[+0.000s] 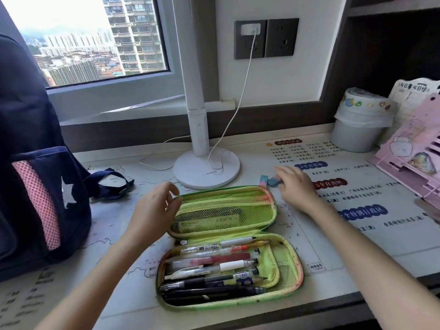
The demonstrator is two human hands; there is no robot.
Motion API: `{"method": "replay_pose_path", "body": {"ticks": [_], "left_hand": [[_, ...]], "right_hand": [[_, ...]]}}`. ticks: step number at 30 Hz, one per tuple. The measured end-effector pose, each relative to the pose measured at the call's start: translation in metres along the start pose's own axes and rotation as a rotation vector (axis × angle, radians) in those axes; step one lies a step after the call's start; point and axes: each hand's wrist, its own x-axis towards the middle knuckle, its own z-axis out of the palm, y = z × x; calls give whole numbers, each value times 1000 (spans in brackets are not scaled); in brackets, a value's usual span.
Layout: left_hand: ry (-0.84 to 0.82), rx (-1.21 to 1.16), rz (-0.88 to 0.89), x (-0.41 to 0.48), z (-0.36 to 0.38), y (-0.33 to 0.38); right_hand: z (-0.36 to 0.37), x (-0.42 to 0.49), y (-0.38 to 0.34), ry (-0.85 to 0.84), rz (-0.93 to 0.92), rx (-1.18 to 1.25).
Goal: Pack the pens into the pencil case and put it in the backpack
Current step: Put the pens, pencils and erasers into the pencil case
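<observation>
Right hand (295, 186) on the erasers (273, 181), pencil case (289, 260) open

Right hand lies nearly flat over the small erasers, holding nothing yet. Left hand (154, 208) curls loosely at the lid rim of the pencil case; whether it pinches, I cannot tell. Pens (209, 270) fill its open lower half, backpack (35, 186) at left. Pens lie heaped, so a hasty lid could jam on them

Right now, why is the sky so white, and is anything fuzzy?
Head view: daylight through the window washes out the sky; the wide lens leans the lamp pole and curves the desk edge; the right hand by the eraser is slightly smeared; the pens look sharp.
</observation>
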Motion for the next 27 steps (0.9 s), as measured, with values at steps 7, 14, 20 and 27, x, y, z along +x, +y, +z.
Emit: {"method": "replay_pose_path", "body": {"ticks": [7, 14, 20, 27], "left_hand": [[-49, -89, 150, 1, 0, 8], [-43, -112, 132, 9, 2, 14], [-51, -141, 95, 3, -2, 11], [-71, -23, -12, -2, 3, -7]], "right_hand": [[-16, 20, 7, -43, 109, -197], [0, 36, -40, -148, 335, 266], [-6, 47, -60, -180, 351, 20], [-93, -41, -66, -175, 112, 454]]}}
